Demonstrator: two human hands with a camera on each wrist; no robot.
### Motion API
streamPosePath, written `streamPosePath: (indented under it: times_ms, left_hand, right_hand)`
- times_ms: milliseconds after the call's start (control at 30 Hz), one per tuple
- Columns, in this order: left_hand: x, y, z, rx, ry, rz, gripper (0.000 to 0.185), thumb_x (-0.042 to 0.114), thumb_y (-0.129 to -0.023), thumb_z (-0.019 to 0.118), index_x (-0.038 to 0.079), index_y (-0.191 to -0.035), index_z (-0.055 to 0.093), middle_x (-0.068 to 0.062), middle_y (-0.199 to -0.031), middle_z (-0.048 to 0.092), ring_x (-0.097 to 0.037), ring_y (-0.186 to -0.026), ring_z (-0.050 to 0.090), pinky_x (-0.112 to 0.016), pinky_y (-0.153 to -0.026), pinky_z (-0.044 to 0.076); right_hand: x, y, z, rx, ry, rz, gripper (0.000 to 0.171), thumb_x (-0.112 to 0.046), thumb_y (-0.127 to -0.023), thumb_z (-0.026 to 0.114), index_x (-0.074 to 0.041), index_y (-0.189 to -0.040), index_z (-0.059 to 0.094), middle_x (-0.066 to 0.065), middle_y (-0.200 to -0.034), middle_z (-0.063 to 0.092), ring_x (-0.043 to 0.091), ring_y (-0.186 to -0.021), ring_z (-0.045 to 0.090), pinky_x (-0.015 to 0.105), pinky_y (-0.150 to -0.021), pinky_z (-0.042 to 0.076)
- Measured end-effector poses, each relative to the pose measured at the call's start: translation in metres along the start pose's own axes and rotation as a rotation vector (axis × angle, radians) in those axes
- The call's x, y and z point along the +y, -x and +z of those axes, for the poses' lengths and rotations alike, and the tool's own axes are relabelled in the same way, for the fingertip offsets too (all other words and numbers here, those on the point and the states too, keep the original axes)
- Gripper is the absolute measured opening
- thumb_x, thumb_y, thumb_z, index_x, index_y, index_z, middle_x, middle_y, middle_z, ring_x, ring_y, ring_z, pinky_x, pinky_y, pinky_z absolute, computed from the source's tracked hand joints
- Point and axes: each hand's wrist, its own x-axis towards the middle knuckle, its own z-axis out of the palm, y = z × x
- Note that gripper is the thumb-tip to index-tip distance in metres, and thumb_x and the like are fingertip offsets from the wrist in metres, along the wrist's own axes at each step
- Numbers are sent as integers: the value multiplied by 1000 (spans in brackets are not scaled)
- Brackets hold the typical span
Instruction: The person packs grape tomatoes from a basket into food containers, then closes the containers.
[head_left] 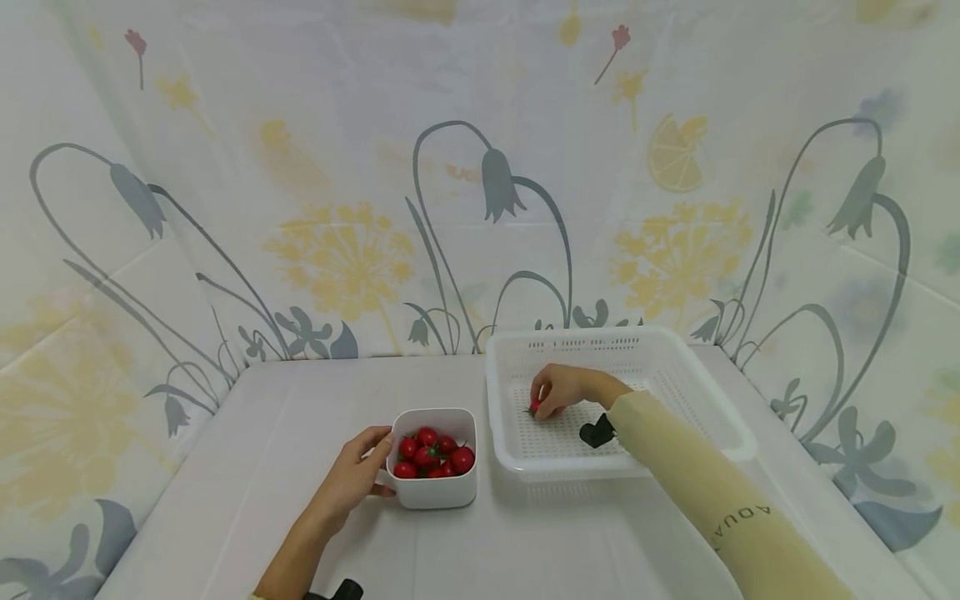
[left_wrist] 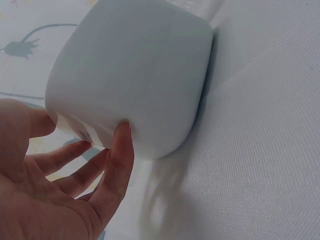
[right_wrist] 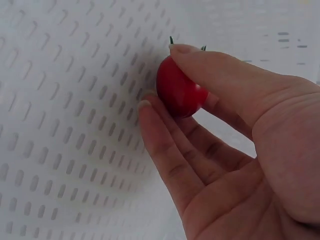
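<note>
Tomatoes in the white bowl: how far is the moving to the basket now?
Nothing lies loose in the basket yet. In hand: the right hand pinches one tomato at its floor, while the left hand steadies the bowl. Left: the other tomatoes there.

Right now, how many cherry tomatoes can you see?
About 8: one cherry tomato pinched in the right hand over the white basket; roughly seven heaped in the white bowl that the left hand holds. More may be hidden underneath.
</note>
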Motion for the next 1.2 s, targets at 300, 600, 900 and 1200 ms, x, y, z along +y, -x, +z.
streamPosePath:
  times_ms: [300, 600, 900, 1200]
  left_hand:
    - [0, -1, -2, -11, 12, 0, 39, 25, -109, 50, 3, -141, 55, -16, -136, 57, -26, -100, 59, -39, -70, 63]
    - [0, -1, -3, -12, 20, -6, 39, 25, -109, 51, 3, -141, 55, -17, -139, 56, -26, -100, 61, -41, -71, 63]
    - [1, -3, 0, -15, 16, -5, 40, 26, -109, 51, 3, -141, 55, -18, -139, 56, -27, -99, 60, -40, -70, 63]
    - [0, -3, -1, -17, 19, -8, 39, 24, -109, 50, 2, -141, 55, -19, -140, 56, -27, -100, 60, -40, -71, 64]
  right_hand:
    - [-20, 7, 3, 5, -26, -99, 17, -5, -88, 78, 1, -101, 70, 10, -95, 67, 18, -79, 70, 33, -77, 62]
    - [-37, 15, 3, 10, -27, -181, 15, -9, -89, 78, -2, -100, 70, 8, -94, 68, 18, -80, 69, 34, -78, 62]
    - [-61, 42, -2, 64, -74, -235, 16, -11, -92, 75, -3, -104, 69, 9, -97, 70, 26, -86, 69, 46, -85, 61]
    - [-91, 55, 22, 147, -103, -290, 17, -14, -92, 78, -6, -105, 70, 5, -99, 70, 25, -87, 72, 39, -81, 61]
